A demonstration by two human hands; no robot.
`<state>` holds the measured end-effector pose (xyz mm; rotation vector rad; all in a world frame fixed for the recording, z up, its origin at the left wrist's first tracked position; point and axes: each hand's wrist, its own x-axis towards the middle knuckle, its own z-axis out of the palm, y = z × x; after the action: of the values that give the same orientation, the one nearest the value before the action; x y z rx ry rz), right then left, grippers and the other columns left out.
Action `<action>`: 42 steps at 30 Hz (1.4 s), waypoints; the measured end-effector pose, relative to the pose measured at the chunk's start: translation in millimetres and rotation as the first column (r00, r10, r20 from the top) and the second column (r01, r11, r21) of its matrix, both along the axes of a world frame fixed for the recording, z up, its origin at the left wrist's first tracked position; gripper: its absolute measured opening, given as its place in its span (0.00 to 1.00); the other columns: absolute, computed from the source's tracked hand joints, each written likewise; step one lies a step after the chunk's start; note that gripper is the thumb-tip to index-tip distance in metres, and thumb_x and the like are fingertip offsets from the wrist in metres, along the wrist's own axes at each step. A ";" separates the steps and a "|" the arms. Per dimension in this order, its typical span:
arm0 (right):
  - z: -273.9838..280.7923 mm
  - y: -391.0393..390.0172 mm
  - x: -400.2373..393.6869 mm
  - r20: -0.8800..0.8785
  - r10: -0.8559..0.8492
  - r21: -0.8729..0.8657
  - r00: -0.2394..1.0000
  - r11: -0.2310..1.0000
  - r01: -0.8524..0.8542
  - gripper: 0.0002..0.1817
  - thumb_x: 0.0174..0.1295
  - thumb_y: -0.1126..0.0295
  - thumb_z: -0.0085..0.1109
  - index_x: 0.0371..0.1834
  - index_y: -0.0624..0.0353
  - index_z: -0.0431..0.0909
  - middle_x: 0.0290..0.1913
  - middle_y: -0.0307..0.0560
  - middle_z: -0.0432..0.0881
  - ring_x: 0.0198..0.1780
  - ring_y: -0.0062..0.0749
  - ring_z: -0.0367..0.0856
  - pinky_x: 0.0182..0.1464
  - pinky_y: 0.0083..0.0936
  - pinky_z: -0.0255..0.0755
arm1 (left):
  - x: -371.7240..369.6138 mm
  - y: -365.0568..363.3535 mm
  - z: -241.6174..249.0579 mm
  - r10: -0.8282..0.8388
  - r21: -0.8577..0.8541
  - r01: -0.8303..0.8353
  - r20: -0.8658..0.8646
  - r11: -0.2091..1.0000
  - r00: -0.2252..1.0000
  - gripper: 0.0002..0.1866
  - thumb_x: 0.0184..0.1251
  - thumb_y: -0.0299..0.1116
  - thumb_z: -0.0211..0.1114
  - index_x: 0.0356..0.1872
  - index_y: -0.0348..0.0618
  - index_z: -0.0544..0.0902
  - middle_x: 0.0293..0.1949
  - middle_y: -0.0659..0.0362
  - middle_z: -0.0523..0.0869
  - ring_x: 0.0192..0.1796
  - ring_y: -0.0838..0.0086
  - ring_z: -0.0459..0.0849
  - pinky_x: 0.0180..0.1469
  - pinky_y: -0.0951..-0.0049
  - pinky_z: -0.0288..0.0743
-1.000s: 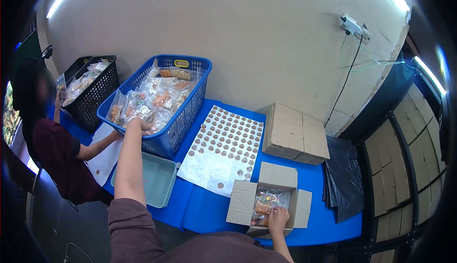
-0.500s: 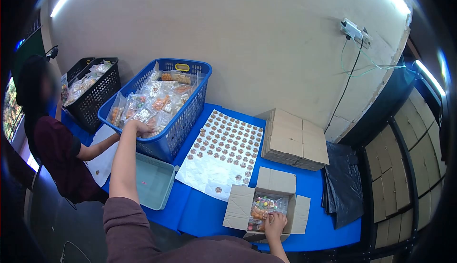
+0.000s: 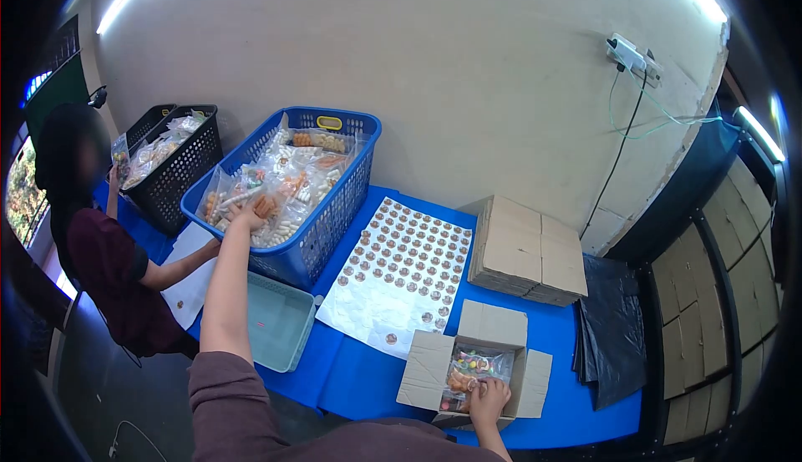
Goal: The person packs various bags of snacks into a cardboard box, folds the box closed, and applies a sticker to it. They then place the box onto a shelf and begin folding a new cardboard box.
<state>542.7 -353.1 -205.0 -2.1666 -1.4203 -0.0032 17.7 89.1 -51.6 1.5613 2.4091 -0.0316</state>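
My left hand [image 3: 245, 217] reaches into the front of the blue basket [image 3: 344, 199], its fingers closed on a clear packet of orange-brown snacks [image 3: 266, 205]. Around it lie several more clear packets of white and orange pieces [image 3: 292, 182]. On the right, my right hand [image 3: 490, 401] is inside the open cardboard box [image 3: 428, 368], its fingers curled onto a packet of orange-brown snacks [image 3: 462, 381]. Behind that, a packet of colourful round sweets [image 3: 484, 362] lies in the same box. The fingertips of my right hand are partly hidden.
A sheet of round stickers [image 3: 401, 270] lies on the blue table [image 3: 359, 378]. A grey-green tray [image 3: 280, 324] sits at the front edge. Flattened cartons [image 3: 530, 249] and black plastic bags [image 3: 610, 328] are to the right. A co-worker [image 3: 109, 261] stands left beside a black basket [image 3: 180, 170].
My left hand has shifted within the basket, and an orange-brown packet now shows at its fingers. The co-worker's raised hand now shows a packet. The view has moved slightly.
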 end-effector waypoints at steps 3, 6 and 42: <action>0.3 -0.3 -0.6 -0.004 -0.012 -0.015 1.000 1.000 0.012 0.10 0.55 0.67 0.61 0.38 0.59 0.79 0.43 0.51 0.77 0.54 0.47 0.70 0.62 0.43 0.57 | -5.2 5.6 -2.7 0.000 0.020 0.001 -0.027 1.000 1.000 0.40 0.55 0.43 0.70 0.71 0.55 0.64 0.75 0.48 0.54 0.69 0.54 0.66 0.68 0.57 0.63; 1.0 0.1 -0.8 -0.008 -0.015 -0.022 1.000 1.000 0.015 0.10 0.55 0.67 0.61 0.38 0.59 0.79 0.43 0.51 0.77 0.54 0.48 0.70 0.62 0.43 0.57 | -33.0 28.4 -28.2 -0.186 -0.071 0.201 0.181 0.977 0.966 0.35 0.53 0.40 0.72 0.65 0.51 0.73 0.70 0.48 0.64 0.62 0.55 0.76 0.62 0.57 0.72; 58.4 23.0 -9.0 -0.630 0.272 0.277 0.727 0.954 -0.117 0.12 0.66 0.72 0.55 0.51 0.59 0.77 0.49 0.49 0.80 0.57 0.38 0.75 0.58 0.33 0.67 | 213.0 -260.4 26.6 -0.833 0.842 -0.001 0.534 0.539 0.143 0.09 0.63 0.13 0.57 0.36 0.39 0.82 0.37 0.60 0.79 0.40 0.78 0.80 0.44 0.79 0.73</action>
<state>533.7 -330.0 -146.6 -1.5725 -1.1367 0.6096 230.6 -171.4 -25.0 1.7300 0.7932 1.4425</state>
